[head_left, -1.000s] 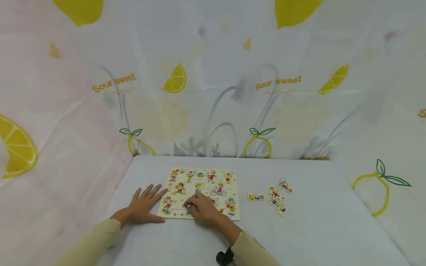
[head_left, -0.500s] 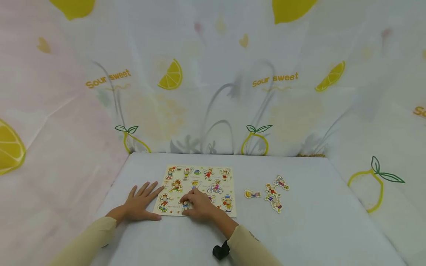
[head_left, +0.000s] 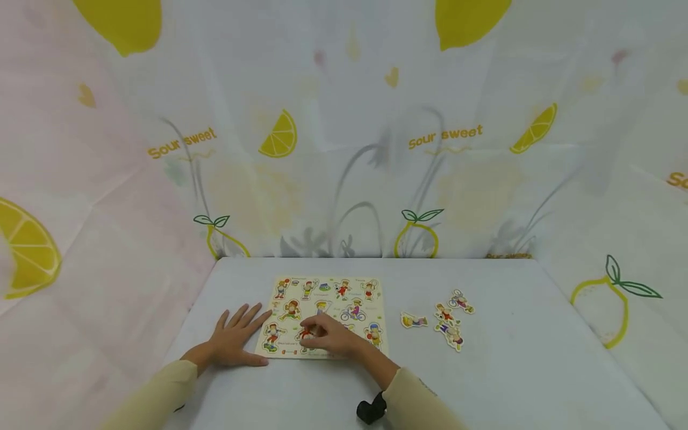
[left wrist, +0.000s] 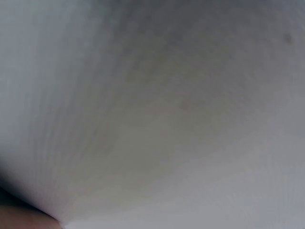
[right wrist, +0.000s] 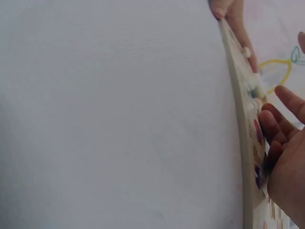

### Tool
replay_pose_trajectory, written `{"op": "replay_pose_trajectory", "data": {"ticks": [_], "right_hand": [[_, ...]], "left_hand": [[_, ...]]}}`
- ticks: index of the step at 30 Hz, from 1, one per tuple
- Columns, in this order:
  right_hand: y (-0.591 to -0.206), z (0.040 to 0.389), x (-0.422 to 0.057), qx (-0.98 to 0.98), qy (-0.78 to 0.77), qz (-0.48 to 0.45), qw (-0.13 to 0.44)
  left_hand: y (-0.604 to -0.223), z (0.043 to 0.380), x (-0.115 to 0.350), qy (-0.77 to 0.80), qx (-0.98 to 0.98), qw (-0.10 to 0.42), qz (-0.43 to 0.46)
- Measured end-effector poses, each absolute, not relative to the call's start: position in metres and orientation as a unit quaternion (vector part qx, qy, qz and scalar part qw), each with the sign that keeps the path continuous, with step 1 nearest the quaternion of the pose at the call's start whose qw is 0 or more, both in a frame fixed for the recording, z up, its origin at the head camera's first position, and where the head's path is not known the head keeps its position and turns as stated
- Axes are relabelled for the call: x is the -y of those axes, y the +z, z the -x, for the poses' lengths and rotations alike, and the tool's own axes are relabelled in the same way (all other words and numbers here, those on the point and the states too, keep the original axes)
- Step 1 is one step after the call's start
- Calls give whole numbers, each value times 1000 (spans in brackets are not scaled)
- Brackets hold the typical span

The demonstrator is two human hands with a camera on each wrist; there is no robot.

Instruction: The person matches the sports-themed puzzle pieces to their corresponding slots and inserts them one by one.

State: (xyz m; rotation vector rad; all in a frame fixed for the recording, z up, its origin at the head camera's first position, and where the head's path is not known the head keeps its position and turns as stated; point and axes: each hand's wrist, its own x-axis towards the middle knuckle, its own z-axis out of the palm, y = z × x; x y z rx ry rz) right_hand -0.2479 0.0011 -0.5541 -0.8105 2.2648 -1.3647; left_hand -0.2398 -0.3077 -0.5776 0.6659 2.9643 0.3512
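A wooden puzzle board point(head_left: 371, 283) with small cartoon figures lies flat on the grey table point(head_left: 516, 370). My left hand point(head_left: 235, 339) lies flat on the table, its fingertips against the board's left edge. My right hand point(head_left: 329, 338) rests on the board's lower row, and its fingertips pinch a puzzle piece point(head_left: 306, 334) there. In the right wrist view the board point(right wrist: 239, 143) appears edge-on with my right hand's fingers point(right wrist: 276, 138) bent over it. The left wrist view shows only blurred grey surface.
Several loose figure pieces point(head_left: 447, 318) lie on the table right of the board, one point(head_left: 413, 321) nearest to it. A lemon-print curtain point(head_left: 344, 149) encloses the table at the back and sides. A black strap point(head_left: 369, 411) sits at my right wrist.
My right hand has stayed on the board's lower row, with its fingers shifting slightly over the piece. The left hand has not moved. The head camera has shifted a little.
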Motion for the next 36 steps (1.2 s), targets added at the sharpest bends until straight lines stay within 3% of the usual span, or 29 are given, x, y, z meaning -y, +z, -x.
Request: {"op": "replay_pose_trajectory", "data": {"ticks": [2, 5, 14, 19, 26, 36], "right_hand": [[-549, 248, -8, -772, -532, 275, 214], [-545, 242, -18, -779, -525, 280, 197], [-534, 223, -49, -898, -268, 347, -40], [-531, 231, -79, -922, -117, 353, -104], [-536, 240, -120, -946, -74, 303, -86], [-543, 253, -174, -958, -111, 238, -117]], "left_hand": [[-578, 240, 307, 122, -968, 40, -217], [-580, 240, 308, 112, -969, 43, -215], [-570, 235, 309, 134, -962, 45, -234], [-563, 235, 306, 127, -965, 54, -225], [-569, 237, 307, 108, -969, 61, -213], [-566, 233, 305, 119, -967, 59, -219]]}}
